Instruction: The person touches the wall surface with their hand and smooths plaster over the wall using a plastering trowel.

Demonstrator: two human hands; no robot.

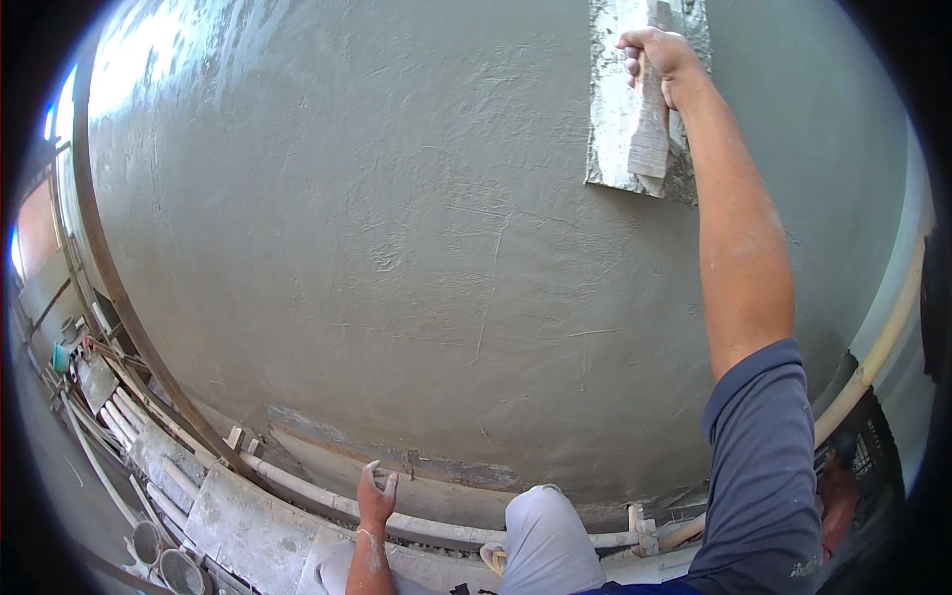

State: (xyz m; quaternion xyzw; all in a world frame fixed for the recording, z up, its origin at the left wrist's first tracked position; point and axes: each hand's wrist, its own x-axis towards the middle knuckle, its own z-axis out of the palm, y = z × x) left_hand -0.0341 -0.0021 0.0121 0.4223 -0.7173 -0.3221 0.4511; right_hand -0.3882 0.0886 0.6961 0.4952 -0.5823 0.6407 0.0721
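Observation:
A wide plastering trowel (613, 119) with a pale wooden handle is pressed flat or nearly flat to a wet grey plastered wall (397, 228). My right hand (662, 61) is wrapped round its handle, the arm stretched up high at the right. Wet plaster cakes the back of the blade. Low in front of me, my left hand (376, 496) is raised near the foot of the wall, fingers loosely bent and apart with nothing in them. Fine ridges and scratches mark the middle of the wall, while its upper left shines.
A long wooden batten (124, 307) stands along the wall's left side. Below runs a bamboo pole (436, 528) beside grey scaffold boards (248, 521). Buckets (181, 570) sit at lower left. Another bamboo pole (878, 347) rises at right, near a partly seen person (838, 491).

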